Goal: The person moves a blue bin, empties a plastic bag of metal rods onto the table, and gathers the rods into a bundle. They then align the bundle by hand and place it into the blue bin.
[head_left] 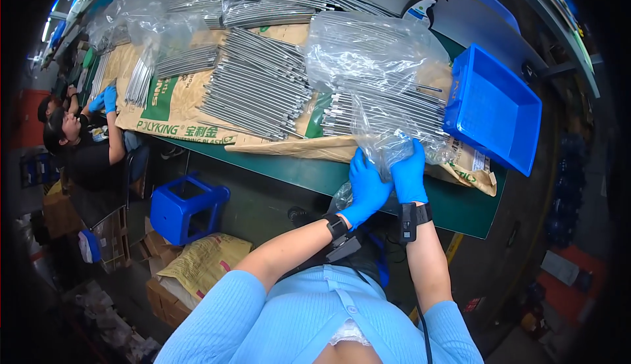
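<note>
Both my hands wear blue gloves and meet at the near edge of the table. My left hand is closed around the gathered end of a clear plastic bag. Close beside it, my right hand grips the same crumpled plastic, its fingertips pointing away from me. The bag's film runs up over a row of thin metal rods and partly veils them. Beyond, a larger sheet of clear plastic covers more rods. Left of the bag lies a wide stack of similar rods, uncovered.
Brown paper sacking lies over the green table. A blue plastic bin tilts at the right end. Blue-gloved hands of a co-worker hold rods at the left. A blue stool and a yellowish sack are on the floor.
</note>
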